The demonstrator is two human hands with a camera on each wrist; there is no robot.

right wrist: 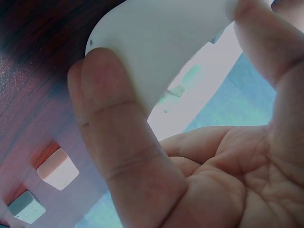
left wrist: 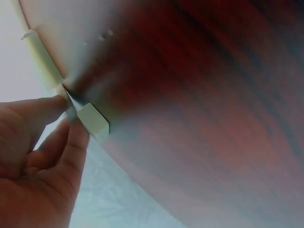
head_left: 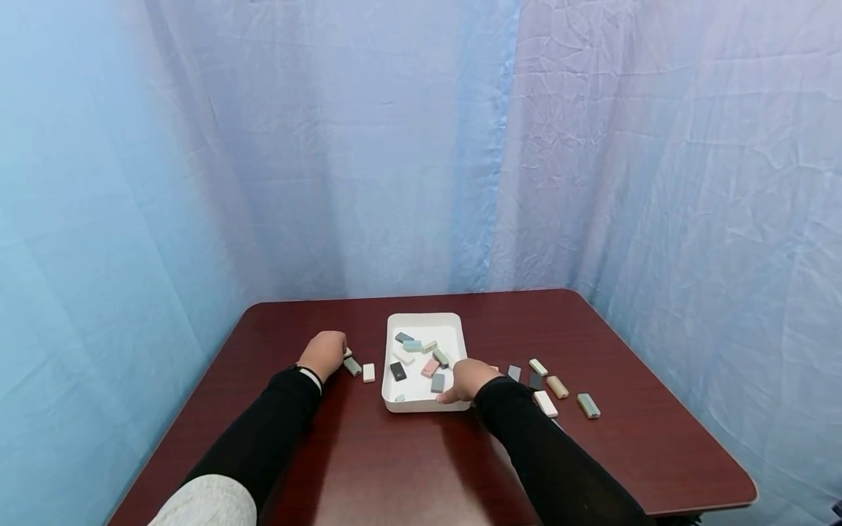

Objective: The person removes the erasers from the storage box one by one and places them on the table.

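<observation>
The white tray is smooth plastic with round corners, sitting mid-table and full of little blocks. The right hand pinches its near corner. The left hand pinches a small cream block on the shiny brown table.

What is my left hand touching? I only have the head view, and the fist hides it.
Observer: In the left wrist view, the left hand pinches a small pale block on the table between thumb and fingertips.
Operator: And the right hand?
Observer: The right hand grips the white tray at its corner, one finger outside the wall.
Operator: Anything near that grip?
Observer: Two loose blocks lie on the table beside it, one pinkish, one grey-green.
</observation>
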